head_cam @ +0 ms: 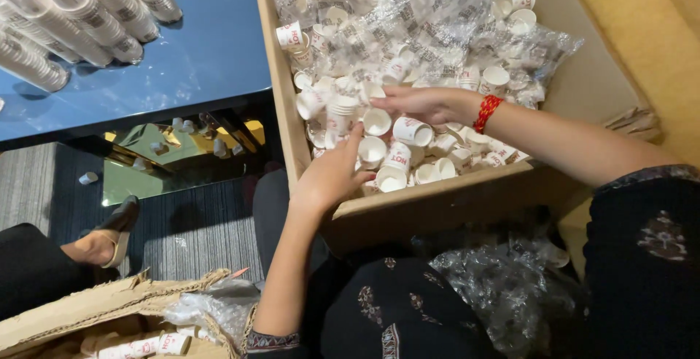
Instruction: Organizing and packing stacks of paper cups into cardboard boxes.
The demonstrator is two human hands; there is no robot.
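Cardboard box (452, 202) holds loose white paper cups (412, 131) among clear plastic wrap (437, 24). Beside it, a blue desk (211, 53) carries stacked cups (80, 9). Right hand (419, 102) pinches one cup (377, 121); left hand (332, 177), fingers half-curled, touches another cup (371, 150).

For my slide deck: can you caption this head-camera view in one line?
Left hand and right hand reach among loose white paper cups in a cardboard box.

Brown cardboard box (437, 206), clear plastic wrap (437, 16) inside
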